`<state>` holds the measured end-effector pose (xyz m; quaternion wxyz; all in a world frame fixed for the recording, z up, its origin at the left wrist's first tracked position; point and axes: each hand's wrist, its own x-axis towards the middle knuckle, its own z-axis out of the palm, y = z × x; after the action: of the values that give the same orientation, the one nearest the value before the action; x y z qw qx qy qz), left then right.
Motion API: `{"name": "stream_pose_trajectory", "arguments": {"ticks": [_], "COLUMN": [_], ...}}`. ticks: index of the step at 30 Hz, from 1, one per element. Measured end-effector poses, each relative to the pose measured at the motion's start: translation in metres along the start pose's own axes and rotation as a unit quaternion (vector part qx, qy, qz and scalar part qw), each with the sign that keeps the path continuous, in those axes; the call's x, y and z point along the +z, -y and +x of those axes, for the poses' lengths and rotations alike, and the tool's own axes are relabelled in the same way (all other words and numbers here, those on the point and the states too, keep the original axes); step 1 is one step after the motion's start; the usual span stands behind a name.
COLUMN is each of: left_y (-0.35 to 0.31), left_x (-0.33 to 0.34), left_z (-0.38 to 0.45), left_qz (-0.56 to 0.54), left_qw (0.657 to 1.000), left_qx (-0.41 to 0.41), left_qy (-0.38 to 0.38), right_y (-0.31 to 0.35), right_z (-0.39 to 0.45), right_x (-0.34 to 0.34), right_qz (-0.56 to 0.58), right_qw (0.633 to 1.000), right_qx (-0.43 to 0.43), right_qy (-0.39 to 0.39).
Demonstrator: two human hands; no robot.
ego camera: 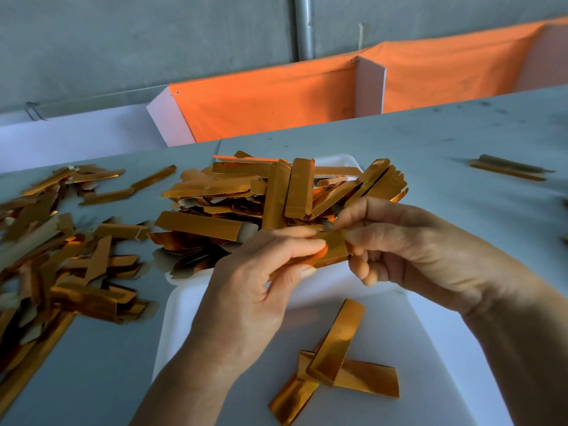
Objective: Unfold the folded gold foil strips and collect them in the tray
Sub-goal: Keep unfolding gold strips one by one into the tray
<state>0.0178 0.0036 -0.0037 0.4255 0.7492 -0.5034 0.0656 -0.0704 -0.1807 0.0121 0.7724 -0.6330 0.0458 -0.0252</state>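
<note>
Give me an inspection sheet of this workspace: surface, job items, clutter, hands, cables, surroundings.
Surface: grey table, bare at far right.
Job's things: white tray in front of the person; heap of gold foil strips at its far end, three crossed strips near its front.
Clutter: loose pile of strips on the table at left; a lone strip far right.
Hands: left hand and right hand both pinch one held strip above the tray.
Cables: nothing seen.
Surroundings: orange cloth over white panels, grey wall, metal pipe.
</note>
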Motion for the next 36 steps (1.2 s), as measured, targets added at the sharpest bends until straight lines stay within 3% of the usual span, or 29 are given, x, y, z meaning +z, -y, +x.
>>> {"name": "stream_pose_trajectory", "arguments": {"ticks": [16, 24, 29, 36], "left_y": [-0.002, -0.001, 0.000, -0.004], "left_x": [-0.003, -0.003, -0.003, 0.001], "left_z": [0.001, 0.000, 0.001, 0.000], "left_qz": [-0.194, -0.224, -0.242, -0.160], "left_qw": [0.980, 0.973, 0.967, 0.985], "left_qx": [-0.052, -0.056, -0.080, -0.063], "left_qy": [0.011, 0.023, 0.016, 0.009], "right_y": [-0.014, -0.016, -0.017, -0.011], "right_z": [0.010, 0.012, 0.011, 0.007], "right_x": [-0.001, 0.002, 0.006, 0.003], "right_qz": [0.162, 0.179, 0.196, 0.140], "right_qw": [0.983, 0.978, 0.975, 0.978], "right_qx": [-0.021, -0.022, 0.005, 0.116], "right_qy": [0.083, 0.102, 0.109, 0.097]}}
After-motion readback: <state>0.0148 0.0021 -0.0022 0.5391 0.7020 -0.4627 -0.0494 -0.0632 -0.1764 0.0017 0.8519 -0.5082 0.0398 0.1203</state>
